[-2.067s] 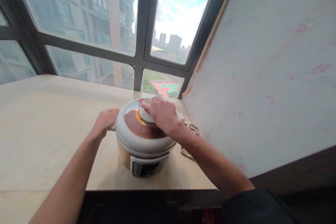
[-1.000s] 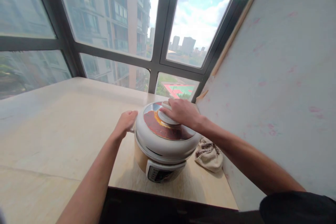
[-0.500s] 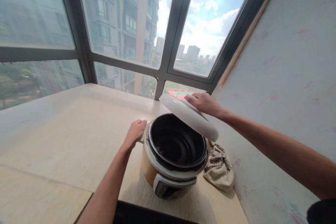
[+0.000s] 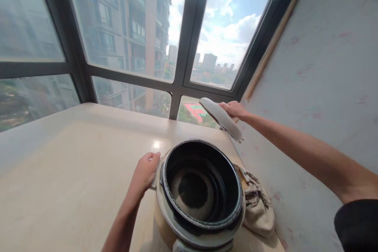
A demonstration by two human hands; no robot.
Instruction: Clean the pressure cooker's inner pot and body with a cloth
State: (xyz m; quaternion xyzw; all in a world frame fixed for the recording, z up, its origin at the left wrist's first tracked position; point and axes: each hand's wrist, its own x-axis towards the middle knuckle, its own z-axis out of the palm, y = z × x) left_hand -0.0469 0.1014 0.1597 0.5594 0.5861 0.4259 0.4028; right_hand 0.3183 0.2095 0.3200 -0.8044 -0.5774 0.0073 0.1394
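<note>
A pressure cooker (image 4: 165, 220) with a light body stands uncovered on the pale ledge, and its dark inner pot (image 4: 203, 189) shows nothing inside. My left hand (image 4: 147, 170) is closed around the side handle on the cooker's left. Beyond the pot, my right hand (image 4: 233, 109) grips the white lid (image 4: 221, 118) by its top. The lid is tilted, held in the air clear of the cooker, near the window and the right wall.
A crumpled beige and brown cloth (image 4: 260, 208) lies between the cooker and the patterned wall (image 4: 319, 86). The pale stone-like ledge (image 4: 73, 173) extends left. Dark window frames (image 4: 177, 90) border it at the back.
My right hand has lifted the lid away from the pot, toward the window and right wall, tilting it more steeply. My left hand stays on the handle. The view has shifted.
</note>
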